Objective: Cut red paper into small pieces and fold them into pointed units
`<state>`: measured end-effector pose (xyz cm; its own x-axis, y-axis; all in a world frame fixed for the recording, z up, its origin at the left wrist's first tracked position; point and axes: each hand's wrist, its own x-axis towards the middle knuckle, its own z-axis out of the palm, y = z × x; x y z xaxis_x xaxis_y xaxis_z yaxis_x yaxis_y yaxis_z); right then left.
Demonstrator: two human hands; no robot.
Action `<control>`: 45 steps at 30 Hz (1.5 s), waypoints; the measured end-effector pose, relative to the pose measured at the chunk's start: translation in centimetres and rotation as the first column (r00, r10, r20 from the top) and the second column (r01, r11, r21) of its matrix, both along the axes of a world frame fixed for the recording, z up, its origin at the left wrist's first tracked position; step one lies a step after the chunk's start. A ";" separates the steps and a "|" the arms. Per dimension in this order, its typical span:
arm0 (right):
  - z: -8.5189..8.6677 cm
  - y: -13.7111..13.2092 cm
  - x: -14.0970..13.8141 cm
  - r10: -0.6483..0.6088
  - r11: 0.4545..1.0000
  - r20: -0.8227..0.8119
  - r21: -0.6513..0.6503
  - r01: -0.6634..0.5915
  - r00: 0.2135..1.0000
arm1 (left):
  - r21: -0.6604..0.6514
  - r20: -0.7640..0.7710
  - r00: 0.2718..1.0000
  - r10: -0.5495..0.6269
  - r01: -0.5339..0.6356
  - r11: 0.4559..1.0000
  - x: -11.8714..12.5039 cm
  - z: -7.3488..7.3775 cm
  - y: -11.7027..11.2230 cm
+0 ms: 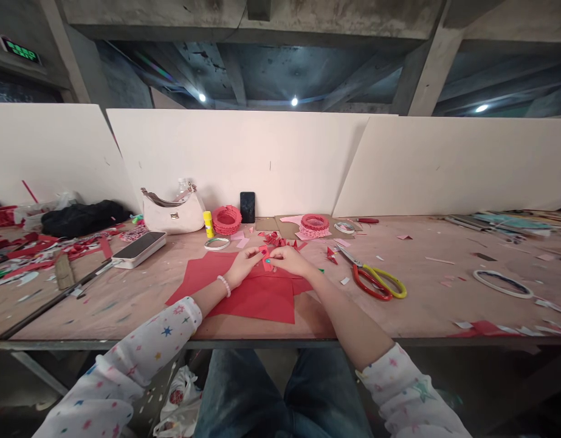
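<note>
Both my hands meet over red paper sheets at the middle of the table. Between my fingertips is a small folded piece of red paper. My left hand pinches it from the left side, and my right hand pinches it from the right. Just beyond my fingers lies a heap of small folded red paper pieces. One more folded red piece sits to the right of my right hand. Scissors with red and yellow handles lie farther right.
Behind my hands stand a pink woven paper ring, a second ring, a yellow glue stick and a black phone. A white handbag and a white device are left. A white oval hoop lies right.
</note>
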<state>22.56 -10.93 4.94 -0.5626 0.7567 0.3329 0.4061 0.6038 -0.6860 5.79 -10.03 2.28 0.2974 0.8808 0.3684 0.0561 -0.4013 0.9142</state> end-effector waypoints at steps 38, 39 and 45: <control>-0.1 0.6 0.4 -0.038 0.999 -0.153 -0.021 0.035 0.988 | 0.085 -0.109 0.989 -0.102 0.111 0.990 0.1 0.5 -0.7; -0.1 0.6 0.4 -0.035 0.999 -0.152 -0.023 0.032 0.988 | 0.087 -0.109 0.989 -0.097 0.107 0.990 0.1 0.5 -0.6; -0.1 0.7 0.5 -0.026 0.999 -0.149 -0.043 0.020 0.988 | 0.081 -0.125 0.990 -0.069 0.079 0.994 0.1 0.3 -0.5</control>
